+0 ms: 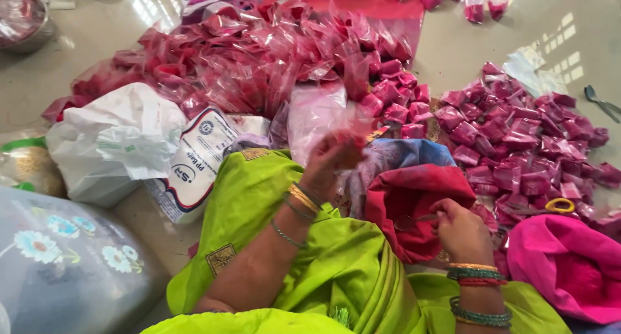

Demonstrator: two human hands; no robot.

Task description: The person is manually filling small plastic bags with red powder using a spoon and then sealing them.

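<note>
My left hand point(331, 161) holds up a small clear plastic pouch point(320, 117), stained pink, above my lap. My right hand point(460, 229) grips a metal spoon point(409, 221) whose bowl dips into an open bag of red powder point(414, 198) resting on my green-clad lap. Both wrists carry bangles. The spoon's bowl is partly hidden in the bag's folds.
A heap of empty pink-stained pouches point(259, 56) lies ahead. Several filled pouches point(517, 140) are piled at the right, with yellow-handled scissors point(559, 206) on them. A pink bag point(569, 263) sits at right, white plastic bags point(116, 140) at left, a metal bowl point(22, 20) far left.
</note>
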